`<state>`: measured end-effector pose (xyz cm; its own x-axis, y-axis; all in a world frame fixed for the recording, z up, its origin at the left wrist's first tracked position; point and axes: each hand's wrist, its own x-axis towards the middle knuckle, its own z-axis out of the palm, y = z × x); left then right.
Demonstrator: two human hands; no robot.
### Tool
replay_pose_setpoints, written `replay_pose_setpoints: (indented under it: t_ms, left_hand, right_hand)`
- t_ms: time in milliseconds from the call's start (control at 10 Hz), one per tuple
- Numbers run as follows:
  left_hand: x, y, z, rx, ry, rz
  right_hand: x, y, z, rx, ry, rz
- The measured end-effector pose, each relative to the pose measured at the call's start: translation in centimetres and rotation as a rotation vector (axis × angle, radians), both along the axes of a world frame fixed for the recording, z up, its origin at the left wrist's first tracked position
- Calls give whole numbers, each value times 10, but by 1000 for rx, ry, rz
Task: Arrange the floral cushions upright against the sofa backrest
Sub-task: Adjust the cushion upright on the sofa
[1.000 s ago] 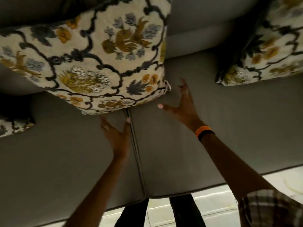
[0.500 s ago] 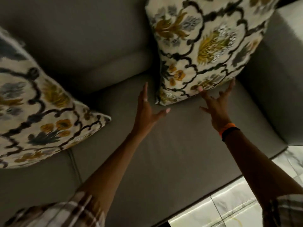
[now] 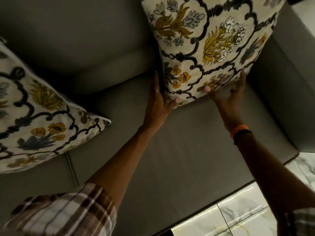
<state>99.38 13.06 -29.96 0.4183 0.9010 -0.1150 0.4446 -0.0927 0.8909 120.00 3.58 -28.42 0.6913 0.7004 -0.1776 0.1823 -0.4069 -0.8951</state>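
Grey sofa (image 3: 170,159) fills the view above a pale tiled floor (image 3: 238,217). No writing legible. Two floral cushions: right cushion (image 3: 213,45) upright against the backrest (image 3: 76,36), beside the armrest (image 3: 286,82). Left hand (image 3: 159,106) grips its lower corner; right hand (image 3: 228,97) grips its bottom edge. Left cushion (image 3: 34,114) lies tilted.

Grey sofa (image 3: 179,150) seat carries two floral cushions (image 3: 209,41), (image 3: 34,116), well apart
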Motion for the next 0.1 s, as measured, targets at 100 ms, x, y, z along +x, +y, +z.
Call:
replay_pose_setpoints:
  t_ms: [100]
  left_hand:
    - [-48, -25, 6, 151, 182, -22]
  right_hand:
    - [-69, -36, -17, -215, -172, -51]
